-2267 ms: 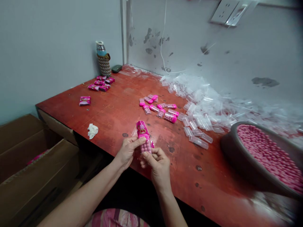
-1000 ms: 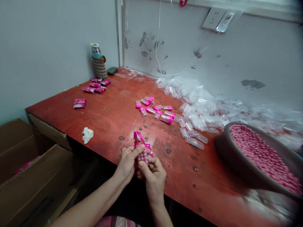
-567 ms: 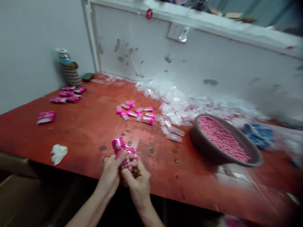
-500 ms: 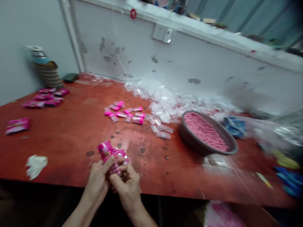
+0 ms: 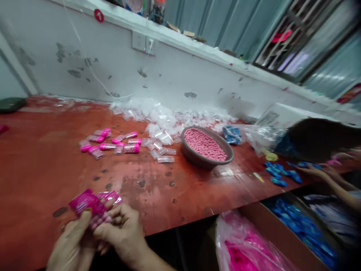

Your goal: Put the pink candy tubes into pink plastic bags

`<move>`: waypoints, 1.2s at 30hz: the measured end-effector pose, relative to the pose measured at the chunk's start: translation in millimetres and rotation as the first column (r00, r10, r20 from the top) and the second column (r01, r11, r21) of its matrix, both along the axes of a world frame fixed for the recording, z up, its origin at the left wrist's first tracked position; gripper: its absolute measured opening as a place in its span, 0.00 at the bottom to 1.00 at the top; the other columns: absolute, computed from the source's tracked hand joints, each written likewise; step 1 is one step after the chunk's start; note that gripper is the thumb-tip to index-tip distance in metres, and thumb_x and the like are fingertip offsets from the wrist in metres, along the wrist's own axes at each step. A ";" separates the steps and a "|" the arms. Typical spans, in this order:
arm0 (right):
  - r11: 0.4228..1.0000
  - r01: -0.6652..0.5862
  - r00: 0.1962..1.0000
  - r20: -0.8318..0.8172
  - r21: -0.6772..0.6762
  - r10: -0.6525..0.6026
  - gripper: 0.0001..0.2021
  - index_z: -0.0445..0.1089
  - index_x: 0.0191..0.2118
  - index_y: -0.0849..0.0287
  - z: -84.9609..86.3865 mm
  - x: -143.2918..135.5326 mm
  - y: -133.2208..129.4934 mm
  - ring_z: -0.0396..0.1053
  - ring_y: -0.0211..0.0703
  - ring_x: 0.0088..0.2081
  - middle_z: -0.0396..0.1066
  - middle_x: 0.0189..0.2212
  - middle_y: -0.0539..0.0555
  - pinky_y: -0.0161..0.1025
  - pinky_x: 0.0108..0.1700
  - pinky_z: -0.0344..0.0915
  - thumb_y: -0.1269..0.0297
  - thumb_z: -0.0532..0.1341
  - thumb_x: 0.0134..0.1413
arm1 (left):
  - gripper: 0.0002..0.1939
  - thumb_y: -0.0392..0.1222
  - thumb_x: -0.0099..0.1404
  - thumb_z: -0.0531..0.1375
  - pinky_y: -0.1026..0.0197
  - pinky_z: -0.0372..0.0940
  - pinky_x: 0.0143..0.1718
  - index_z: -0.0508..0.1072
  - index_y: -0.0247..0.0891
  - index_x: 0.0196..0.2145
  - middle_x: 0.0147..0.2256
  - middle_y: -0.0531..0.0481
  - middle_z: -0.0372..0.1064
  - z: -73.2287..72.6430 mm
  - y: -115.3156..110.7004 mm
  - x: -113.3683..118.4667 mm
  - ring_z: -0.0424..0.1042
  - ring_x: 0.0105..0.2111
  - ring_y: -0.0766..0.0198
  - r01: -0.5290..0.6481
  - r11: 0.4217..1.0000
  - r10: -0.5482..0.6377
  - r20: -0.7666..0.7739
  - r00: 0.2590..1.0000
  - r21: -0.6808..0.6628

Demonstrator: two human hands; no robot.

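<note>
My left hand [image 5: 70, 241] is closed on a shiny pink packet [image 5: 87, 201], its thumb laid across the front. Small pink balls [image 5: 100, 219] show at the packet's lower end, between my two hands. My right hand [image 5: 124, 233] pinches that lower end with thumb and fingers. A second pink packet [image 5: 112, 196] sticks out behind my right fingers; how it is held is hidden. Beyond my hands lie several clear tubes with pink caps [image 5: 131, 149], filled with pink balls. Uncapped clear tubes [image 5: 166, 159] lie to their right.
A grey-brown bowl [image 5: 194, 160] of pink balls stands right of the tubes. A heap of clear plastic pieces [image 5: 158, 113] lies along the wall. Blue packets [image 5: 278, 171] and a co-worker's hand [image 5: 313, 171] are far right. A pink-filled plastic bag [image 5: 245, 244] sits below the table edge.
The view has swung right, so the table's things sit further left and the co-worker's hands and boxes have come into view. Both my hands still hold the pink packet.
</note>
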State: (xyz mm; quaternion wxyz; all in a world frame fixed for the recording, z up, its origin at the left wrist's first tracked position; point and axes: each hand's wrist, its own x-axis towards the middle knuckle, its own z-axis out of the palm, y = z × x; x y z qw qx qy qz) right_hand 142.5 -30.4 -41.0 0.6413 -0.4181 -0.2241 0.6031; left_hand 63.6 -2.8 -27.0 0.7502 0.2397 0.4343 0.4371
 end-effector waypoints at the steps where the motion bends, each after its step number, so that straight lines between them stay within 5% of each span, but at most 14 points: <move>1: 1.000 0.001 1.000 0.011 -0.002 -0.001 0.20 0.61 0.26 0.60 0.9 1.1 -2.4 0.61 0.30 0.11 0.67 0.15 0.45 0.27 0.13 0.60 0.58 0.69 0.26 | 0.13 0.46 0.46 0.64 0.65 0.59 0.12 0.69 0.35 0.26 0.19 0.53 0.66 2.0 -1.8 0.4 0.62 0.15 0.66 0.016 1.000 -0.016 0.024 1.000 0.024; 10: 0.999 0.011 0.993 0.118 0.052 -0.017 0.14 0.57 0.32 0.57 -4.7 8.5 -9.8 0.66 0.33 0.16 0.67 0.17 0.43 0.29 0.18 0.65 0.66 0.64 0.42 | 0.13 0.44 0.54 0.60 0.72 0.48 0.14 0.66 0.31 0.22 0.15 0.57 0.53 -0.8 -12.2 7.5 0.51 0.13 0.77 0.074 0.992 -0.093 0.182 0.979 0.106; 15: 0.993 -0.096 0.978 0.192 0.066 0.082 0.16 0.57 0.36 0.57 3.6 2.8 -7.0 0.67 0.35 0.19 0.70 0.21 0.46 0.31 0.22 0.65 0.67 0.64 0.42 | 0.08 0.41 0.57 0.58 0.68 0.62 0.21 0.70 0.33 0.27 0.23 0.51 0.67 18.8 -9.5 -22.0 0.65 0.22 0.70 -0.121 0.982 0.084 0.241 0.967 0.143; 17: 0.991 -0.114 0.968 0.233 0.072 0.095 0.14 0.58 0.35 0.58 5.8 5.0 -3.6 0.68 0.35 0.20 0.70 0.22 0.47 0.31 0.23 0.65 0.67 0.64 0.43 | 0.08 0.43 0.56 0.59 0.62 0.65 0.37 0.70 0.36 0.32 0.33 0.51 0.70 33.5 -4.4 -60.6 0.68 0.35 0.64 -0.354 0.905 0.288 0.271 0.918 0.236; 19: 0.991 -0.107 0.957 0.279 0.077 0.082 0.11 0.59 0.34 0.59 5.9 11.8 1.4 0.67 0.34 0.19 0.70 0.20 0.47 0.30 0.22 0.64 0.66 0.62 0.45 | 0.19 0.56 0.55 0.55 0.59 0.63 0.45 0.70 0.39 0.34 0.34 0.55 0.71 45.0 1.7 -107.6 0.67 0.41 0.63 -0.627 0.692 0.554 0.292 0.779 0.358; 21: 0.994 -0.085 0.949 0.311 0.075 0.058 0.09 0.61 0.33 0.59 4.2 21.9 7.4 0.66 0.34 0.19 0.70 0.20 0.48 0.30 0.21 0.63 0.64 0.61 0.47 | 0.32 0.66 0.55 0.44 0.59 0.61 0.47 0.70 0.35 0.35 0.36 0.53 0.72 47.4 7.1 -146.0 0.65 0.45 0.61 -0.724 0.542 0.724 0.200 0.660 0.426; 24: 0.997 -0.019 0.938 0.348 0.068 -0.006 0.09 0.62 0.32 0.60 1.8 37.4 15.6 0.67 0.34 0.20 0.70 0.22 0.50 0.30 0.21 0.63 0.61 0.60 0.48 | 0.28 0.62 0.58 0.44 0.53 0.60 0.48 0.68 0.38 0.42 0.42 0.53 0.70 30.7 12.6 -155.2 0.64 0.47 0.58 -0.554 0.592 0.691 -0.016 0.722 0.586; 26: 0.998 0.009 0.920 0.390 0.060 -0.031 0.09 0.62 0.31 0.60 2.1 45.4 18.8 0.66 0.34 0.21 0.70 0.23 0.50 0.30 0.22 0.63 0.61 0.60 0.48 | 0.20 0.53 0.59 0.51 0.49 0.58 0.49 0.65 0.43 0.46 0.46 0.51 0.67 12.4 16.1 -127.6 0.65 0.47 0.58 -0.152 0.676 0.562 -0.371 0.739 0.721; 28: 0.999 0.010 0.899 0.437 0.052 -0.031 0.09 0.62 0.31 0.60 4.0 51.3 19.5 0.66 0.34 0.21 0.70 0.23 0.51 0.30 0.22 0.63 0.61 0.60 0.48 | 0.19 0.49 0.52 0.61 0.48 0.53 0.53 0.71 0.40 0.41 0.46 0.46 0.67 -5.3 20.7 -87.5 0.63 0.48 0.54 0.095 0.708 0.418 -0.524 0.742 0.700; 29: 0.999 0.002 0.889 0.458 0.049 -0.024 0.08 0.62 0.31 0.60 5.1 54.0 19.1 0.66 0.34 0.21 0.70 0.24 0.51 0.30 0.23 0.63 0.61 0.59 0.48 | 0.20 0.49 0.53 0.59 0.48 0.50 0.54 0.69 0.40 0.44 0.48 0.45 0.65 -13.1 23.2 -67.9 0.60 0.51 0.54 0.335 0.644 0.355 -0.656 0.666 0.688; 31: 0.999 -0.010 0.869 0.495 0.047 -0.015 0.08 0.62 0.31 0.60 7.1 59.5 17.9 0.66 0.34 0.22 0.70 0.23 0.50 0.30 0.23 0.63 0.61 0.59 0.49 | 0.22 0.50 0.55 0.57 0.45 0.47 0.55 0.67 0.38 0.46 0.50 0.42 0.62 -26.9 27.3 -36.5 0.55 0.54 0.52 0.615 0.523 0.348 -0.807 0.478 0.590; 33: 0.999 -0.016 0.852 0.524 0.044 -0.010 0.07 0.63 0.31 0.60 7.8 65.9 17.4 0.66 0.35 0.21 0.70 0.22 0.50 0.31 0.23 0.63 0.61 0.59 0.49 | 0.20 0.48 0.58 0.54 0.43 0.46 0.54 0.67 0.37 0.46 0.51 0.41 0.61 -38.2 29.5 -19.1 0.52 0.55 0.51 0.740 0.466 0.400 -0.862 0.312 0.484; 36: 1.000 -0.008 0.822 0.569 0.027 -0.009 0.08 0.63 0.30 0.60 5.3 75.1 20.1 0.66 0.35 0.21 0.70 0.22 0.50 0.31 0.23 0.62 0.60 0.59 0.49 | 0.14 0.41 0.61 0.52 0.43 0.46 0.54 0.69 0.38 0.43 0.51 0.42 0.61 -49.7 30.6 -12.9 0.52 0.55 0.52 0.772 0.456 0.462 -0.859 0.221 0.444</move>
